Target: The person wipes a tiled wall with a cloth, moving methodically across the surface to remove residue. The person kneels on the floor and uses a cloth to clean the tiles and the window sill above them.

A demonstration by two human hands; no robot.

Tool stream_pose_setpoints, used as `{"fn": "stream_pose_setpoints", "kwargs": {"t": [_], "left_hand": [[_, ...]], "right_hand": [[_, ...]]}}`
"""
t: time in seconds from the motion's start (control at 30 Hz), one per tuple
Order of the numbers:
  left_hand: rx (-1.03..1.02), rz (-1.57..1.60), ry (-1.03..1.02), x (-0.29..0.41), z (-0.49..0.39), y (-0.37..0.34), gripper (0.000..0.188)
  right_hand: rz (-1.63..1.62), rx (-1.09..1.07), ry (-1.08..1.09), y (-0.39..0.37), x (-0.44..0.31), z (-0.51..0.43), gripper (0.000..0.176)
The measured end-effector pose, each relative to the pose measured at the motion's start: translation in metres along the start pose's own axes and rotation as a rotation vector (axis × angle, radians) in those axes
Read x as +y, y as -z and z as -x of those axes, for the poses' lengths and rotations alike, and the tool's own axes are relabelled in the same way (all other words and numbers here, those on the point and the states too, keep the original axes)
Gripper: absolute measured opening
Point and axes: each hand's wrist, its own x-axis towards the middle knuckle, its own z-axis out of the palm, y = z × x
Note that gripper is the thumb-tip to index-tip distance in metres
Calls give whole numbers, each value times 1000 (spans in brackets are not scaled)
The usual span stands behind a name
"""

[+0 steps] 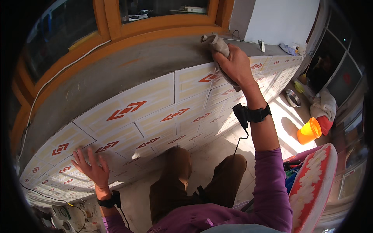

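Note:
My right hand grips a grey-caked hand tool with a thick round end, at the top edge of the panelled wall. Its lower part shows below my fingers; its exact kind is unclear. Rectangular panels with red printed marks cover the wall in staggered rows, with thin dark joints between them. Above them runs a grey ledge beneath the window. My left hand holds nothing, its fingers spread before the lower left panels. Whether it touches them, I cannot tell.
A wooden window frame and white cable border the ledge. A metal clip and crumpled cloth lie farther right. On the right are an orange bucket, a metal basin and a red-and-white cushion.

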Motion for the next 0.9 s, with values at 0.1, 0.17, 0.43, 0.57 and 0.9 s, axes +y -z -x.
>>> {"fn": "stream_pose_setpoints", "kwargs": {"t": [0.1, 0.17, 0.43, 0.57, 0.9], "left_hand": [[134, -82, -52, -8, -25, 10, 47], [231, -99, -85, -9, -46, 13, 50], [315, -30, -80, 8, -126, 3, 53], [278, -53, -63, 18, -147, -9, 56], [249, -181, -72, 21, -152, -21, 58]], "right_hand": [[175, 161, 253, -15, 5, 7, 37], [150, 216, 209, -21, 7, 11, 36], [27, 391, 256, -33, 8, 20, 31], [-113, 450, 397, -39, 26, 30, 43], [-109, 700, 380, -70, 93, 40, 67]]}}
